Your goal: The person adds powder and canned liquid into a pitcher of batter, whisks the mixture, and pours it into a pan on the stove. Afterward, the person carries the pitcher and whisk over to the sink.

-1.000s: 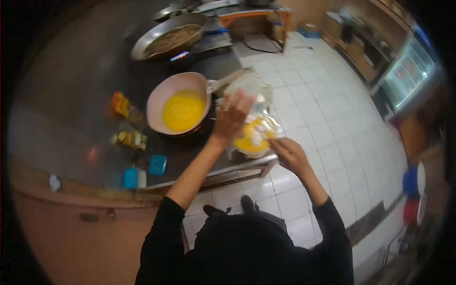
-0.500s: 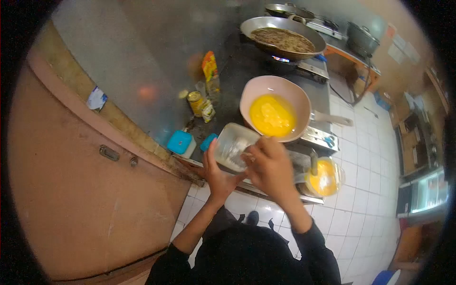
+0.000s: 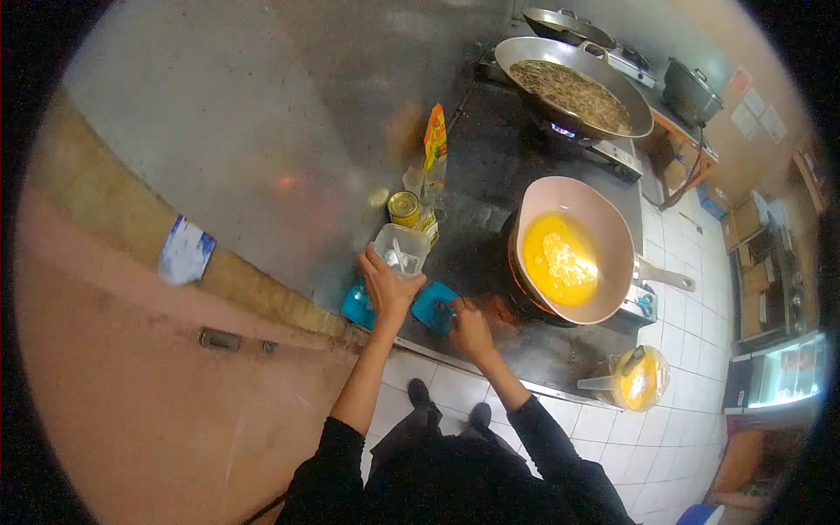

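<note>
My left hand (image 3: 387,287) is closed around a small clear plastic container (image 3: 401,249) with something whitish inside, near the counter's wall side. My right hand (image 3: 471,328) has its fingers together at the edge of a teal lid (image 3: 433,308), which lies on the dark counter. A second teal lid (image 3: 358,305) is partly hidden by my left hand. To the right, a pink pan (image 3: 604,236) holds yellow liquid (image 3: 558,262). A clear pitcher (image 3: 661,385) with yellow contents stands at the counter's right corner.
Behind the container are a yellow can (image 3: 403,206) and an orange-yellow packet (image 3: 435,136). A large wok (image 3: 643,112) of bubbling brown contents sits over a flame at the back. The pan's handle (image 3: 667,276) points right. A brown door (image 3: 175,394) is at the left.
The view has shifted. My left hand has set the container back near the can, and my right hand has left the container for the teal lid.
</note>
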A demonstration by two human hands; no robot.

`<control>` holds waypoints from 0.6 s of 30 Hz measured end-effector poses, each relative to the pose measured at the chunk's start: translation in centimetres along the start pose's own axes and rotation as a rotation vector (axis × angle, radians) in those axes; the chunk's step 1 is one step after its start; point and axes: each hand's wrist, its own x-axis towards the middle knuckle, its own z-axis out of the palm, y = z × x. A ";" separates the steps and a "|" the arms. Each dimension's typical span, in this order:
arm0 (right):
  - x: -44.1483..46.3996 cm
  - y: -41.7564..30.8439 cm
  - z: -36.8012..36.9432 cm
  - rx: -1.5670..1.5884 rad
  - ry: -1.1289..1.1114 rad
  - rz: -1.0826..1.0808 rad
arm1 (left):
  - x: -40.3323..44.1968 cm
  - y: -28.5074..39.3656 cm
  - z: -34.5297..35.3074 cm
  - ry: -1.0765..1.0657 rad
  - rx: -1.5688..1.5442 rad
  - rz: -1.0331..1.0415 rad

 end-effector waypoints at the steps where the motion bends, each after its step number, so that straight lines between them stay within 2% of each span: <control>1: 0.5 -0.2 1.2 -0.027 -0.020 0.038 | 0.5 -0.3 0.2 -0.008 0.000 0.002; 6: 2.4 0.5 4.8 -0.124 -0.025 0.115 | 1.1 -1.6 0.1 0.076 -0.089 0.088; 8: 2.3 0.8 5.1 -0.099 0.038 0.030 | 1.1 -2.2 0.2 0.038 -0.078 0.095; 12: 2.5 0.1 3.9 -0.064 0.061 0.099 | 0.9 -3.2 1.0 -0.029 -0.049 0.044; 14: 2.4 -0.1 2.8 -0.030 0.227 0.077 | 0.6 -3.9 1.4 -0.045 0.021 0.066; 16: 3.2 -1.2 1.1 0.028 0.237 0.117 | 0.1 -4.2 1.9 -0.072 0.235 0.056; 18: 4.5 -3.0 -0.8 0.033 0.291 0.102 | -0.2 -4.0 1.9 -0.112 0.294 0.033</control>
